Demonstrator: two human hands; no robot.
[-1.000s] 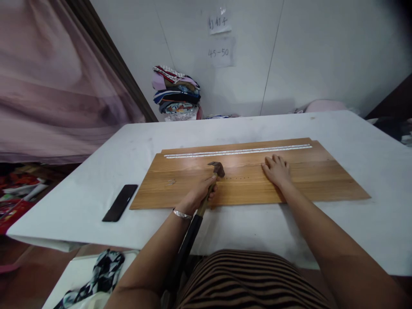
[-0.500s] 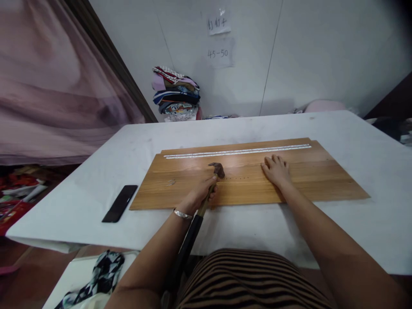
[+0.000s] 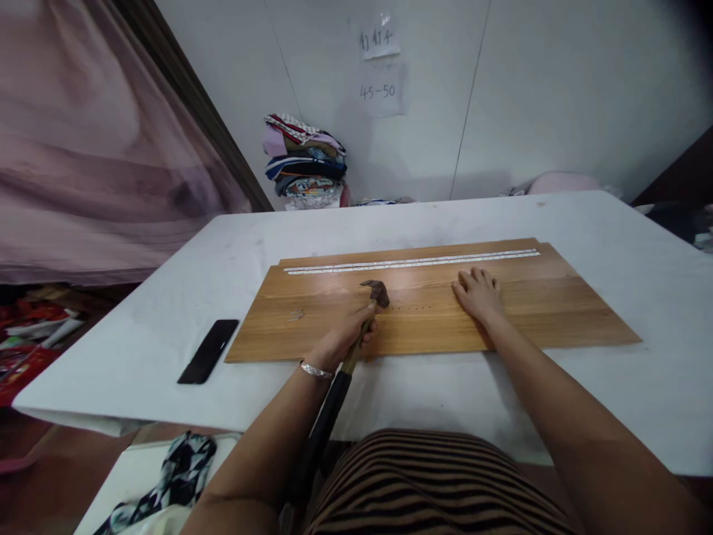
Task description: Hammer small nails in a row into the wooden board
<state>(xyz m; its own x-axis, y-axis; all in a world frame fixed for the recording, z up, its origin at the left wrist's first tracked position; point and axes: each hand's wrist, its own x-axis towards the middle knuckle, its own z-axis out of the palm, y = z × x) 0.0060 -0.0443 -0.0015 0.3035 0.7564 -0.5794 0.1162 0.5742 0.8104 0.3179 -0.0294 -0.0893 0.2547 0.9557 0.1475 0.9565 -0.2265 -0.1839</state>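
Note:
My left hand (image 3: pixel 352 332) is wrapped round the upper handle of a claw hammer (image 3: pixel 376 292), whose rusty head rests on or just above a wooden board (image 3: pixel 445 331). A row of small dark nail heads or holes (image 3: pixel 415 307) runs rightward from the hammer head. Flat on the board to the right lies my right hand (image 3: pixel 477 295), fingers spread and holding nothing. Several loose nails (image 3: pixel 295 316) lie at the board's left. Along the far side of the board run two white strips with markings (image 3: pixel 412 262). The hammer's black grip extends down beside my left forearm.
The board lies on a white table (image 3: pixel 167 290). A black phone (image 3: pixel 208 352) lies left of the board. Folded cloths (image 3: pixel 306 160) are stacked beyond the far edge, by a wall with paper notes (image 3: pixel 382 91). A pink curtain (image 3: pixel 111 148) hangs at left.

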